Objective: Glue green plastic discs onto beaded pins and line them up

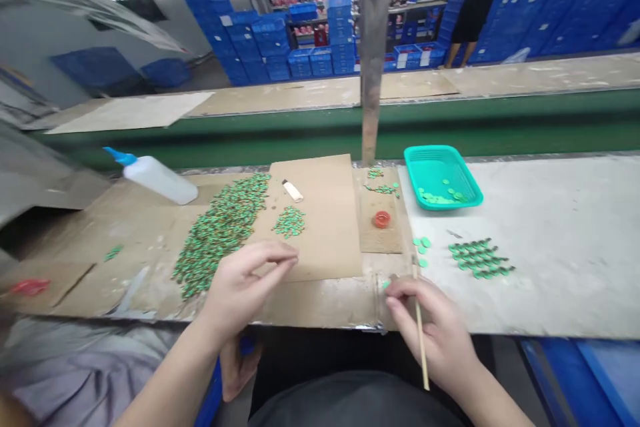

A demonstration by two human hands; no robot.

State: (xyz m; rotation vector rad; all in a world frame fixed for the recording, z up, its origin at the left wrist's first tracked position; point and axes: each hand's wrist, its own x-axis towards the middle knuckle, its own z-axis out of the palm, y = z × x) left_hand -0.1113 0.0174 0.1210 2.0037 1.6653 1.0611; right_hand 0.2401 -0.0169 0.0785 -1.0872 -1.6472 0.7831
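Through my head view, a teal basket point(447, 159) stands near the tabletop's far edge, right of the metal post point(376, 33), with loose green discs point(434, 199) on its floor. A small red cap point(382, 215) sits left of it; I cannot make out its contents. A translucent bottle point(160, 179) with a blue nozzle lies tilted toward the far left corner.

My right hand point(435, 327), by the near edge, has its fingers clamped on a thin stick point(422, 347); a green speck shows at the fingertips, though I cannot tell whether they pinch it. Rows of green pieces point(479, 259) lie beyond it to the right. My left hand point(240, 280) has thumb and forefinger together, just nearer than a small green heap point(289, 221) on a cardboard sheet point(330, 240).

The tabletop point(565, 247) is pale on the right. Blue crates point(340, 30) and a standing person point(480, 0) occupy the room behind.
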